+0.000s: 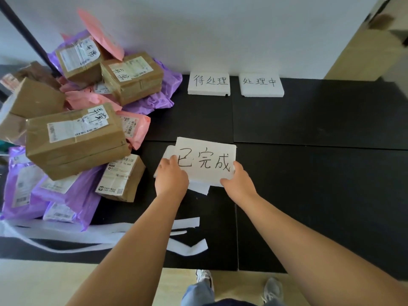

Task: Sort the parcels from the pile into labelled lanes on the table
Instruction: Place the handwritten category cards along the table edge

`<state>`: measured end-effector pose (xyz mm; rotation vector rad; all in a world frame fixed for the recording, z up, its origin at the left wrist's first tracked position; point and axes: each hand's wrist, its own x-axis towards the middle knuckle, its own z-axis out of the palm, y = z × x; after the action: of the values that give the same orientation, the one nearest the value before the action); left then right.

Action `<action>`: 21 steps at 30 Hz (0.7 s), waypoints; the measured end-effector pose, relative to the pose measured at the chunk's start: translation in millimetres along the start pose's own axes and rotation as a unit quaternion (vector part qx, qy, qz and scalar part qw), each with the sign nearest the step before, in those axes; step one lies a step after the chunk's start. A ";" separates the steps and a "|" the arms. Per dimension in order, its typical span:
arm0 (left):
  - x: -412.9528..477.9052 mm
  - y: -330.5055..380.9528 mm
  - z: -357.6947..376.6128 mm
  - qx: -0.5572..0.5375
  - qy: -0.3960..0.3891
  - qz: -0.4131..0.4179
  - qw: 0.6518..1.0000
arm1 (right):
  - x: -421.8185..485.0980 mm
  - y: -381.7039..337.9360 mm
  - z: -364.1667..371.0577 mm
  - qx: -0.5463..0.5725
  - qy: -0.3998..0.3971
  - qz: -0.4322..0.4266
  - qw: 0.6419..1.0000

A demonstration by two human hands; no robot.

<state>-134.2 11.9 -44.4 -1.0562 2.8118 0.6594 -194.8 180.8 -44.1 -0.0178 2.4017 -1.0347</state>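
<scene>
Left grip [171,181] and right grip [239,184] pinch the ends of the loose sign [206,161], held crosswise; the rightmost placed sign [261,85] lies ahead, nearer the right grip.

The parcel pile [77,129] fills the left of the frame on the table [320,173]. At upper centre, against the wall, the left label board [208,83] sits beside the right label board [261,85]. At centre my left hand [171,180] and right hand [238,184] hold a third board [206,160] over another sheet [198,187]. Loose strips [187,247] lie below, near the table's front edge.
</scene>
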 end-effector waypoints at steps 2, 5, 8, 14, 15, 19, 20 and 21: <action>-12.5 22.5 7.2 -0.029 0.011 0.000 1.000 | 0.2 12.7 -20.2 0.006 0.026 0.001 1.000; -34.6 63.0 22.0 -0.067 0.021 -0.003 0.998 | -0.5 40.7 -58.8 0.015 0.056 0.012 0.998; -63.9 107.2 41.6 -0.091 0.019 -0.004 0.996 | -4.0 74.3 -101.5 0.021 0.074 0.022 0.997; -119.3 185.8 88.7 -0.130 0.006 -0.006 0.992 | -9.1 137.4 -185.9 0.014 0.112 0.034 0.993; -128.0 197.7 95.6 -0.138 0.001 -0.001 0.990 | -10.0 147.0 -198.9 0.015 0.116 0.040 0.992; -150.9 243.2 115.4 -0.171 -0.021 0.006 0.985 | -11.3 180.1 -247.0 0.014 0.136 0.055 0.989; -153.5 253.0 118.6 -0.176 -0.026 0.007 0.984 | -10.8 186.5 -257.6 0.015 0.140 0.059 0.988; -155.5 261.6 121.4 -0.178 -0.031 0.011 0.983 | -9.7 193.2 -267.5 0.016 0.142 0.060 0.988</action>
<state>-194.0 333.5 -25.6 -1.0292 2.7160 1.2093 -275.1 500.0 -18.0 0.3006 2.6009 -1.0814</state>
